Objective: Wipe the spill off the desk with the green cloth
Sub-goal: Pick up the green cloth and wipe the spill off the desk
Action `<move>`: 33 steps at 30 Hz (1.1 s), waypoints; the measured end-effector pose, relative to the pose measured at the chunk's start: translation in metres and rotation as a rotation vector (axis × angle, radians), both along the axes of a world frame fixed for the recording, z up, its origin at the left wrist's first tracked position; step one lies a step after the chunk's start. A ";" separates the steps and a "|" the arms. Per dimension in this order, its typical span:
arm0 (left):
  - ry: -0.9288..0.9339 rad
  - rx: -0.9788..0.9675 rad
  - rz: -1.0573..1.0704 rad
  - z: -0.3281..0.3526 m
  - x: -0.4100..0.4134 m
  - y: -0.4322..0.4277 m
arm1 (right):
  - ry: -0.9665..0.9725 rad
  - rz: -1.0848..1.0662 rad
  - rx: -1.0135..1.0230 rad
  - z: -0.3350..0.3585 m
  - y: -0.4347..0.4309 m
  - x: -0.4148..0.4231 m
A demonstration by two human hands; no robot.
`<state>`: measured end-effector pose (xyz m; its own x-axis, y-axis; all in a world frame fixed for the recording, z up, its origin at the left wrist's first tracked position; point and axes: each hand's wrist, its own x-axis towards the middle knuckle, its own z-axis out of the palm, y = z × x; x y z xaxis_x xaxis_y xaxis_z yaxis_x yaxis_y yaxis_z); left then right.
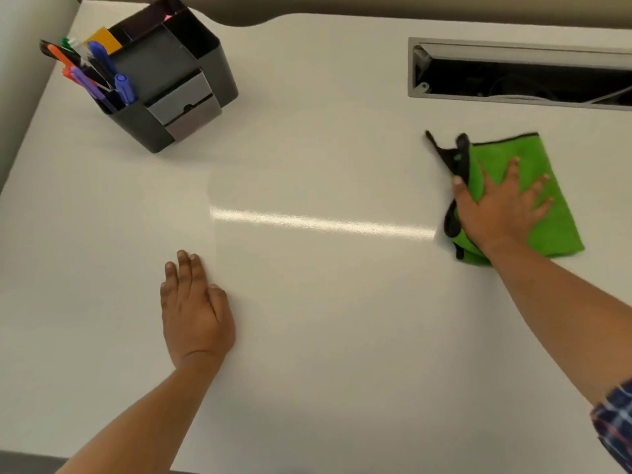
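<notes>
A green cloth (pixel 554 213) with black trim lies folded on the white desk (pixel 307 148) at the right. My right hand (pixel 499 206) presses flat on it, fingers spread, thumb at the cloth's black left edge. My left hand (pixel 195 309) rests palm down on the bare desk at the lower left, fingers together, holding nothing. A glossy streak of reflected light (pixel 321 222) runs across the desk between the two hands. I cannot make out any spill on the surface.
A black desk organiser (pixel 178 80) with several pens and markers stands at the back left. A cable slot with a grey frame (pixel 519 73) is open at the back right. The desk's front edge runs along the bottom left.
</notes>
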<state>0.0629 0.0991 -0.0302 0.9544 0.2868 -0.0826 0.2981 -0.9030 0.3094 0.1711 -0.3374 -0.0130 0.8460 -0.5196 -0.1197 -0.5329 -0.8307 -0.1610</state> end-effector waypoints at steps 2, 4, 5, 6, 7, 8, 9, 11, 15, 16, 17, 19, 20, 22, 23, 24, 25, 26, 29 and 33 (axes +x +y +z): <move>-0.001 -0.008 -0.001 0.000 0.000 0.000 | 0.005 0.087 0.006 0.000 0.025 0.013; 0.001 -0.008 -0.007 0.001 0.000 0.000 | 0.012 0.195 0.003 0.001 0.052 0.013; 0.005 -0.005 -0.011 0.001 0.000 0.000 | 0.023 0.265 -0.006 0.001 0.064 0.008; 0.008 -0.001 -0.013 0.001 0.000 0.000 | 0.031 0.338 -0.016 0.001 0.074 0.000; 0.010 0.002 -0.015 0.002 0.000 0.000 | 0.036 0.404 -0.024 0.001 0.081 -0.010; 0.012 0.003 -0.016 0.002 -0.001 0.000 | 0.040 0.456 -0.029 0.001 0.087 -0.022; 0.014 0.004 -0.017 0.002 -0.001 0.000 | 0.042 0.492 -0.030 0.002 0.092 -0.034; 0.016 0.004 -0.020 0.003 -0.001 0.001 | 0.052 0.495 -0.031 0.003 0.101 -0.061; 0.025 0.017 -0.034 0.002 -0.001 0.001 | 0.079 0.389 -0.024 0.002 0.132 -0.114; 0.025 0.018 -0.035 0.002 -0.001 0.002 | 0.080 0.398 -0.024 0.001 0.140 -0.124; 0.025 0.020 -0.037 0.002 -0.001 0.001 | 0.077 0.433 -0.026 0.000 0.147 -0.133; 0.028 0.021 -0.044 0.002 -0.001 0.002 | 0.062 0.557 -0.043 -0.001 0.154 -0.142; 0.030 0.022 -0.045 0.003 -0.001 0.001 | 0.055 0.639 -0.046 -0.001 0.153 -0.143; 0.040 0.023 -0.053 0.004 -0.001 0.002 | 0.027 0.848 -0.036 -0.002 0.147 -0.143; 0.045 0.024 -0.061 0.005 -0.001 0.001 | 0.017 0.974 -0.034 -0.002 0.142 -0.143; 0.046 0.023 -0.065 0.006 -0.002 0.001 | 0.017 1.107 -0.043 -0.001 0.137 -0.141; 0.043 0.021 -0.067 0.007 -0.001 0.001 | 0.023 1.234 -0.058 0.000 0.132 -0.137; 0.043 0.017 -0.065 0.007 -0.002 0.001 | 0.032 1.341 -0.069 0.001 0.127 -0.134; 0.046 0.010 -0.076 0.008 -0.003 0.002 | 0.061 1.525 -0.095 0.004 0.120 -0.125; 0.061 -0.006 -0.074 0.011 -0.003 0.001 | 0.127 1.529 -0.107 0.017 0.119 -0.120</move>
